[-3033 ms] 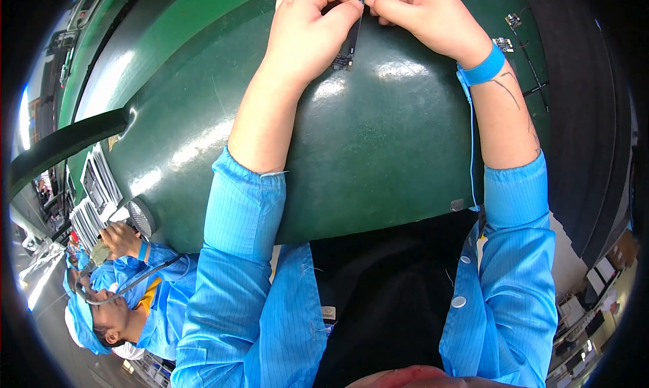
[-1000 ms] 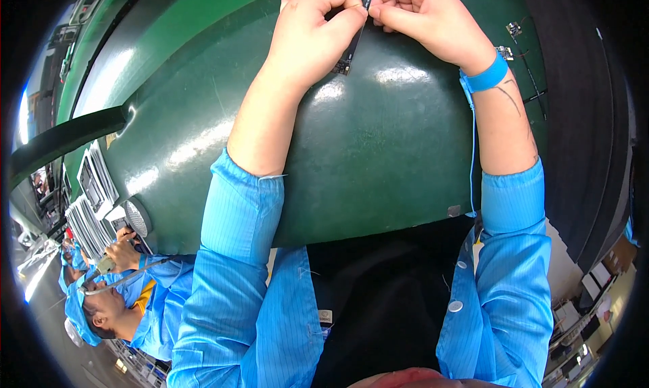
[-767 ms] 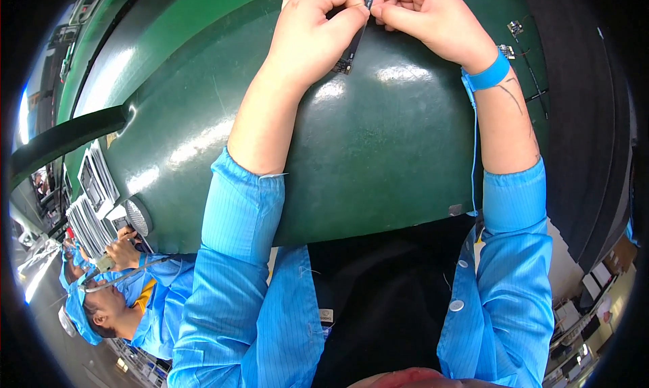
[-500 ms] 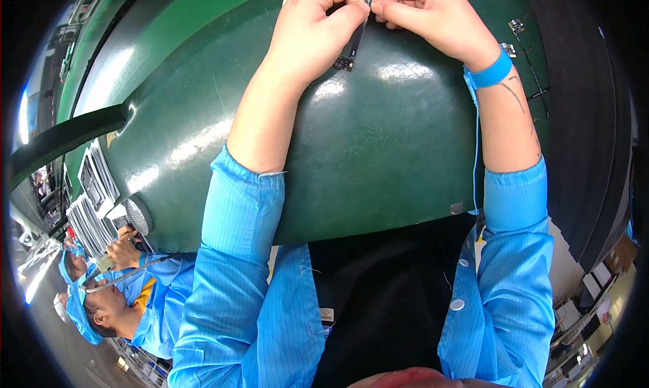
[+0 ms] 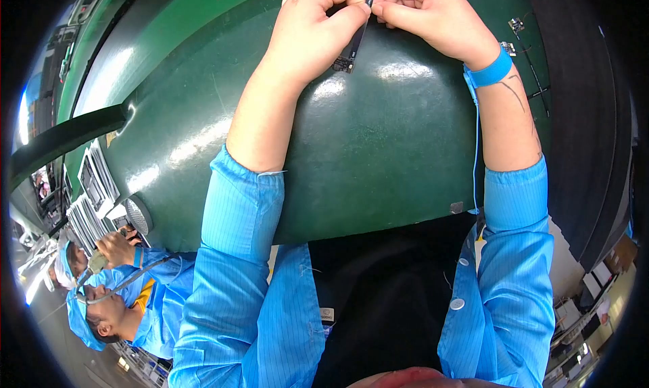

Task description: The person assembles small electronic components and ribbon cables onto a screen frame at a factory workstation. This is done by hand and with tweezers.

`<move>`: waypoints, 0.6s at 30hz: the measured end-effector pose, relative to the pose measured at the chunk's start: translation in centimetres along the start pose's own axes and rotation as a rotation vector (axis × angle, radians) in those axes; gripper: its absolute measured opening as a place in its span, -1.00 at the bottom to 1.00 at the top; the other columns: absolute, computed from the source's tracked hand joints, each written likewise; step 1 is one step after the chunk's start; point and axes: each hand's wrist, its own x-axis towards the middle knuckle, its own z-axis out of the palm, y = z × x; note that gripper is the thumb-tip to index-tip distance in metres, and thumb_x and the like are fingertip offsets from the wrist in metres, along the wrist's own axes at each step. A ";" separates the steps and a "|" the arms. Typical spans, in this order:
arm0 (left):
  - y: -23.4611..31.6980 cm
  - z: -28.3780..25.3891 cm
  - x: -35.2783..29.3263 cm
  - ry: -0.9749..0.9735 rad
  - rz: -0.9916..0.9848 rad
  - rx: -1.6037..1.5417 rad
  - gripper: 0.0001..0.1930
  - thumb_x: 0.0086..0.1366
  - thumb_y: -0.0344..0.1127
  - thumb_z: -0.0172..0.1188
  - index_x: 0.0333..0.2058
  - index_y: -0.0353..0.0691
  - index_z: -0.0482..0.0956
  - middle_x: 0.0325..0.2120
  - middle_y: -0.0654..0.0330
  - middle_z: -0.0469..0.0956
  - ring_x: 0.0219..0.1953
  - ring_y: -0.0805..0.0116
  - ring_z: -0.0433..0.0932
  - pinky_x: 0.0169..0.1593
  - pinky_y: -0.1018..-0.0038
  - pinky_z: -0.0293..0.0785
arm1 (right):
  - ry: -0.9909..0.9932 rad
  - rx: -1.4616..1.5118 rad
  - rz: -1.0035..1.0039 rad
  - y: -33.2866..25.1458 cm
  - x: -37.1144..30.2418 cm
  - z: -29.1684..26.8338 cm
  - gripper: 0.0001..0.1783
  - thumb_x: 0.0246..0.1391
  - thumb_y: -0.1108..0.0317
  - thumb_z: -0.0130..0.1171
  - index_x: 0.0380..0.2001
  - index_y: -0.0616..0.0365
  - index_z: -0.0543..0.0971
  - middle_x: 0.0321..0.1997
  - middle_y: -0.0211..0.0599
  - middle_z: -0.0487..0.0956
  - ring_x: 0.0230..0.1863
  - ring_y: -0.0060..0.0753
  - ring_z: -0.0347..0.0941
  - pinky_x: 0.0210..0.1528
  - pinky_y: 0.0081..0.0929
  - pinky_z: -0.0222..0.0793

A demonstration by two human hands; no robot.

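Observation:
At the far edge of the view, a thin dark ribbon cable runs down between my two hands. A small circuit board with tiny parts is at its near end, close to my left wrist. My left hand is closed, its thumb and forefinger pinching the cable. Thumb and fingers of my right hand are pinched together at the cable's other side, almost touching the left fingertips. What exactly lies under the right fingertips is too small to tell. A blue wrist strap with a cord circles my right wrist.
On the green table mat, small boards with dark cables lie right of my right forearm. A black sheet covers the right side. At left are a black curved arm, stacked trays and a co-worker in blue.
My hands stay nearly still, with the cable in almost the same place. At left, the co-worker's head and hand have shifted slightly.

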 end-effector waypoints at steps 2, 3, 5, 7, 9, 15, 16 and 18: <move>2.3 0.1 1.2 -0.058 -0.208 0.102 -0.84 0.26 -0.30 0.23 -0.52 -0.11 0.54 -0.57 0.28 0.54 -0.31 0.32 0.48 0.19 0.29 0.22 | 0.009 0.003 0.011 0.4 -0.2 -0.6 -0.91 0.20 0.49 0.27 -0.24 0.26 0.67 -0.28 -0.40 0.68 -0.23 -0.61 0.55 -0.06 -0.59 0.48; 3.2 0.2 1.7 -0.115 -0.418 0.215 -0.84 0.26 -0.29 0.23 -0.51 -0.12 0.55 -0.55 0.26 0.54 -0.27 0.29 0.47 0.17 0.29 0.24 | 0.010 0.010 0.017 0.5 -0.3 -0.8 -0.90 0.20 0.49 0.27 -0.24 0.26 0.67 -0.29 -0.41 0.68 -0.23 -0.62 0.55 -0.06 -0.59 0.47; 3.5 -0.1 1.7 -0.119 -0.431 0.209 -0.85 0.25 -0.28 0.23 -0.50 -0.12 0.57 -0.54 0.25 0.55 -0.23 0.27 0.46 0.13 0.30 0.26 | 0.001 0.010 0.006 0.4 -0.3 -0.7 -0.90 0.20 0.49 0.27 -0.24 0.26 0.67 -0.28 -0.41 0.69 -0.23 -0.62 0.55 -0.05 -0.59 0.48; 3.5 -0.1 1.6 -0.126 -0.442 0.203 -0.85 0.25 -0.28 0.24 -0.49 -0.13 0.58 -0.52 0.24 0.56 -0.19 0.24 0.44 0.10 0.30 0.28 | -0.005 0.009 -0.005 0.3 -0.2 -0.6 -0.90 0.20 0.48 0.28 -0.24 0.26 0.67 -0.28 -0.40 0.69 -0.23 -0.62 0.56 -0.05 -0.59 0.48; 3.3 -0.1 1.4 -0.087 -0.450 0.173 -0.86 0.25 -0.28 0.23 -0.49 -0.13 0.58 -0.51 0.24 0.56 -0.19 0.25 0.44 0.07 0.32 0.30 | 0.003 0.018 0.019 0.3 -0.1 -0.5 -0.90 0.19 0.49 0.28 -0.24 0.26 0.67 -0.27 -0.40 0.69 -0.22 -0.61 0.56 -0.03 -0.58 0.48; 3.8 0.2 1.8 -0.109 -0.491 0.174 -0.85 0.24 -0.30 0.22 -0.51 -0.14 0.57 -0.52 0.25 0.56 -0.19 0.25 0.44 0.08 0.30 0.30 | -0.001 0.044 0.033 0.3 -0.4 -0.7 -0.90 0.19 0.49 0.28 -0.24 0.26 0.67 -0.27 -0.40 0.70 -0.22 -0.61 0.56 -0.03 -0.59 0.48; 3.8 0.2 1.8 -0.109 -0.492 0.175 -0.85 0.24 -0.30 0.22 -0.51 -0.14 0.57 -0.52 0.25 0.56 -0.19 0.25 0.44 0.08 0.30 0.30 | -0.001 0.045 0.032 0.2 -0.4 -0.7 -0.90 0.19 0.49 0.28 -0.24 0.26 0.67 -0.27 -0.40 0.70 -0.22 -0.61 0.56 -0.03 -0.59 0.48; 3.7 0.1 1.8 -0.130 -0.423 0.228 -0.84 0.24 -0.31 0.22 -0.52 -0.14 0.56 -0.57 0.26 0.54 -0.28 0.27 0.47 0.19 0.26 0.24 | -0.007 0.010 0.008 0.1 -0.4 -0.7 -0.91 0.19 0.47 0.29 -0.25 0.26 0.67 -0.28 -0.41 0.69 -0.22 -0.62 0.56 -0.04 -0.59 0.48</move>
